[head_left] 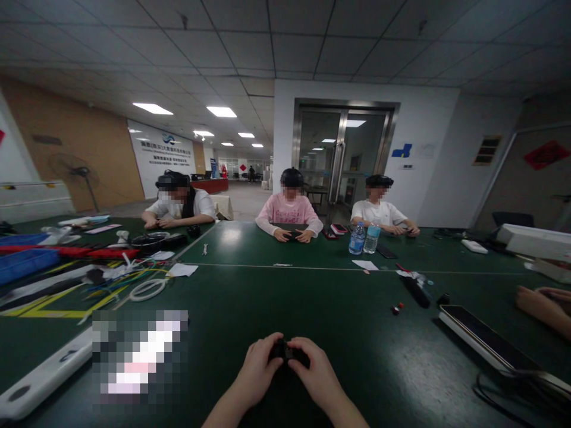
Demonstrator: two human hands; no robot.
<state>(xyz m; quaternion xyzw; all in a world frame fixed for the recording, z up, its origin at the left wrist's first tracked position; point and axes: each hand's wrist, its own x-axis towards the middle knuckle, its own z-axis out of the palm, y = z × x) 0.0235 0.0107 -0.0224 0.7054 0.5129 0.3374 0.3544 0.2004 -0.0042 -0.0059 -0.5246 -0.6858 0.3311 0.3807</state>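
Low in the middle of the head view, my left hand [259, 367] and my right hand [317, 370] come together over the dark green table [214, 351]. Between them is a small black object [286, 352], which looks like it has two parts or a joint in the middle. The fingers and thumb of my left hand grip its left side; those of my right hand grip its right side. Its underside and ends are hidden by my fingers, and its exact kind is too small and dark to make out.
At left lie a white power strip [49, 371], a white cable coil [147, 289] and blue bins [27, 264]. Two water bottles [357, 239] stand beyond. At right are small red-and-black pieces [396, 310] and a flat device [486, 339]. Several people sit around the table.
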